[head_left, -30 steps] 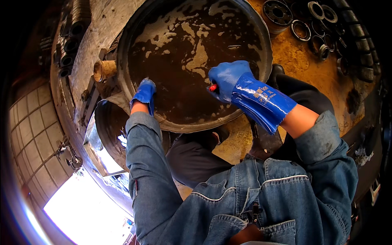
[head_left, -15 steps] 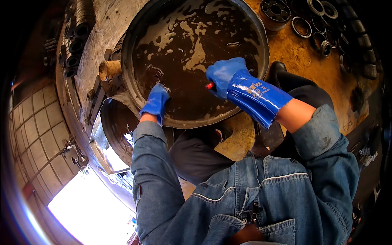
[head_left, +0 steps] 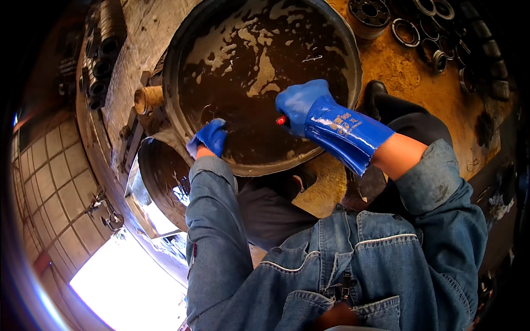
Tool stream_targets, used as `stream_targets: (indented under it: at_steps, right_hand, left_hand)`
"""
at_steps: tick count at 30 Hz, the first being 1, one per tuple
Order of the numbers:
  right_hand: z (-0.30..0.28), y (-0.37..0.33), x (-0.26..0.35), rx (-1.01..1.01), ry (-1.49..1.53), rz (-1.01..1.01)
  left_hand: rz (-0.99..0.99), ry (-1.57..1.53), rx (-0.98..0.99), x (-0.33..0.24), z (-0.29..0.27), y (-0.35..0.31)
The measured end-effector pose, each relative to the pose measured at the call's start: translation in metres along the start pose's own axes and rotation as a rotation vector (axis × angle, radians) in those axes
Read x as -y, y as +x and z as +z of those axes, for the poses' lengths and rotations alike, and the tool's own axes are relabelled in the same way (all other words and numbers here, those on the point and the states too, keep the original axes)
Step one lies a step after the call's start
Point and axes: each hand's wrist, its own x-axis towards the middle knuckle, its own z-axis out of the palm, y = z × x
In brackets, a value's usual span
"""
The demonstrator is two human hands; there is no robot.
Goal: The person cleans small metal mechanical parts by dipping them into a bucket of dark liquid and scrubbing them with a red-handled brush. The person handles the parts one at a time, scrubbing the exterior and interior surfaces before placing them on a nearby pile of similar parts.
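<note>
A wide round metal basin [head_left: 171, 94] holds dark brown liquid [head_left: 248, 124] with patches of pale foam on it. My right hand [head_left: 302, 105], in a long blue rubber glove, is over the basin's right part, closed around a tool with a red handle end [head_left: 282, 119]. The rest of that tool is hidden by the glove and the dark liquid. My left hand [head_left: 211, 137], in a blue glove too, is at the basin's near left rim with its fingers curled in. What those fingers hold, if anything, does not show.
Metal rings [head_left: 406, 33] and a round part with holes [head_left: 369, 14] lie on the stained floor at the far right. Stacked cylindrical parts [head_left: 102, 66] stand at the far left. A second round vessel [head_left: 163, 176] sits left of my knees, and a short brownish cylinder [head_left: 148, 99] beside the basin.
My left hand has drawn back toward the near left rim and its fingers have curled; the splash by its fingertips has died down. My right hand has barely moved.
</note>
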Motion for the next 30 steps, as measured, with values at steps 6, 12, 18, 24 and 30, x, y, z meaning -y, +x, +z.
stream_targets:
  at_steps: [6, 12, 18, 24, 30]
  right_hand:
    - [0.007, 0.003, 0.0, 0.034, -0.015, -0.002]
    - [0.008, 0.003, 0.002, -0.01, -0.012, 0.0]
    - [0.007, 0.001, -0.006, -0.03, -0.004, 0.008]
    - [0.009, -0.002, -0.003, -0.104, 0.011, -0.025]
    - [0.002, 0.004, -0.01, -0.146, 0.171, 0.105]
  left_hand:
    - [-0.353, 0.212, 0.145, -0.058, -0.012, 0.014]
    - [-0.387, 0.239, 0.077, -0.062, -0.014, -0.002]
    - [-0.418, -0.52, -0.047, -0.032, -0.001, 0.008]
    - [-0.642, -1.986, -0.018, 0.012, 0.025, 0.036]
    - [-0.461, -2.055, -0.046, -0.028, -0.017, 0.003]
